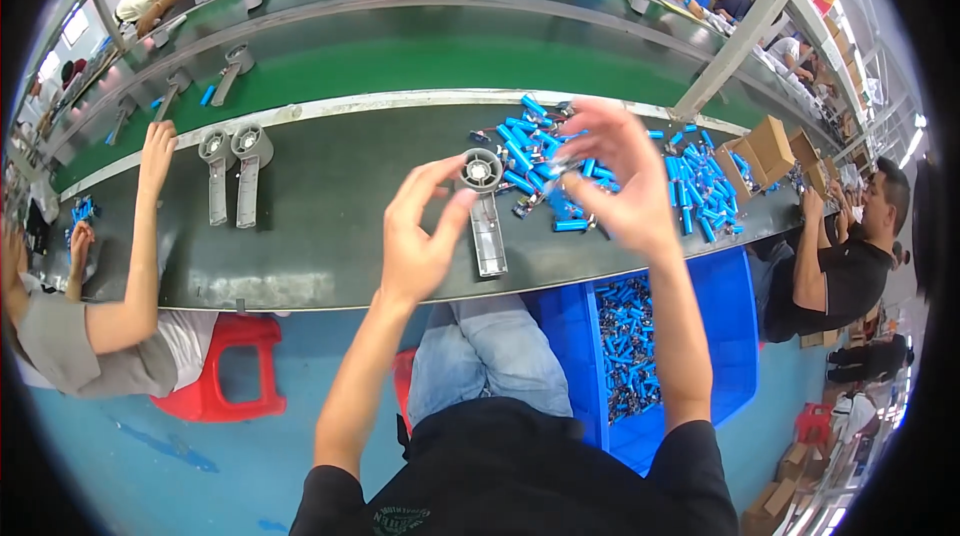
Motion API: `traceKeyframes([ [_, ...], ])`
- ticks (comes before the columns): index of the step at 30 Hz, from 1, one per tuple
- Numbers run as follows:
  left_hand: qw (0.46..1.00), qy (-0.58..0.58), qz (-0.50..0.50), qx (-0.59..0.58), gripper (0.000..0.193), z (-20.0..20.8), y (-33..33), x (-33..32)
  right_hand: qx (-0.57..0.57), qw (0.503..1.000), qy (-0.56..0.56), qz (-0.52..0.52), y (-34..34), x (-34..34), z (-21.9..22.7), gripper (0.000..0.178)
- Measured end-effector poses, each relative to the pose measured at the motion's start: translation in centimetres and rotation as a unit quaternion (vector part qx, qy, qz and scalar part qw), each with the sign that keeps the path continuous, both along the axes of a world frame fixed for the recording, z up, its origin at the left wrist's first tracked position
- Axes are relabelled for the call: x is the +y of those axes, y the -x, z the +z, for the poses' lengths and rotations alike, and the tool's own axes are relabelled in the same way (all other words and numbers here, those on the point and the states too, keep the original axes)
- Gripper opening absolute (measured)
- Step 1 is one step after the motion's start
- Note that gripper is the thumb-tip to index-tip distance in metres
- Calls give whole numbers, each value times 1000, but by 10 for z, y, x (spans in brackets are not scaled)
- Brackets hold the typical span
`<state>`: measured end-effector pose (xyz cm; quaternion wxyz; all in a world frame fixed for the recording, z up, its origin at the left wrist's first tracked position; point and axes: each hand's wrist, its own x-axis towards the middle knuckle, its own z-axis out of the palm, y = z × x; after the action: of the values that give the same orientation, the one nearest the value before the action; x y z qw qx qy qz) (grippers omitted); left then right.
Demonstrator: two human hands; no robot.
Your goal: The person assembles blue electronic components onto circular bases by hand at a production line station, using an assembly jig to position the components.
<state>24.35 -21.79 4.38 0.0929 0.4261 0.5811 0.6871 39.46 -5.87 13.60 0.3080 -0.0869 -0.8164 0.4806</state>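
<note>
Black cloth, the shirt [540,466] of a seated worker, lies closest, and beyond it two bare hands hold apart. The left hand [412,231] sets thumb and fingertips against the round head of a grey shell [489,236], seemingly to steady it on the bench [340,236]; how firmly it grips, I cannot tell. The shell lies between the hands, its hollow handle pointing back toward the worker. The right hand [628,186] blurs above blue cells [518,158], fingers curled toward the thumb; whether they pinch anything, I cannot tell. The cells are heaped there probably for a short reach; a blue bin [735,326] beside the right forearm holds more. Left of the left hand lie two more shells [247,196], then a neighbour's hand [158,144]. Past both hands runs a green belt [400,46]. Small print [400,519] marks the shirt, too faint to read surely.
</note>
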Motion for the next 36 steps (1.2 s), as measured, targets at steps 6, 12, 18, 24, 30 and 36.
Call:
traceKeyframes([
  [6,974,-7,-119,-192,44,-10,-18,-14,17,989,-108,104,34,-41,-49,49],
  [12,963,38,-30,-266,23,-24,-1,-33,-201,968,-92,-121,29,-27,-92,19],
  [18,952,206,-16,-226,16,-27,1,-23,-222,954,-122,-163,46,-29,-111,16],
  [24,975,212,41,57,19,-35,-17,4,-225,961,60,-152,44,-16,-118,18],
  [30,976,216,34,-24,18,-37,-26,10,-230,952,-83,-185,49,-29,-114,19],
  [36,963,247,70,86,17,-33,-32,17,-187,942,256,-113,48,-11,-131,19],
])
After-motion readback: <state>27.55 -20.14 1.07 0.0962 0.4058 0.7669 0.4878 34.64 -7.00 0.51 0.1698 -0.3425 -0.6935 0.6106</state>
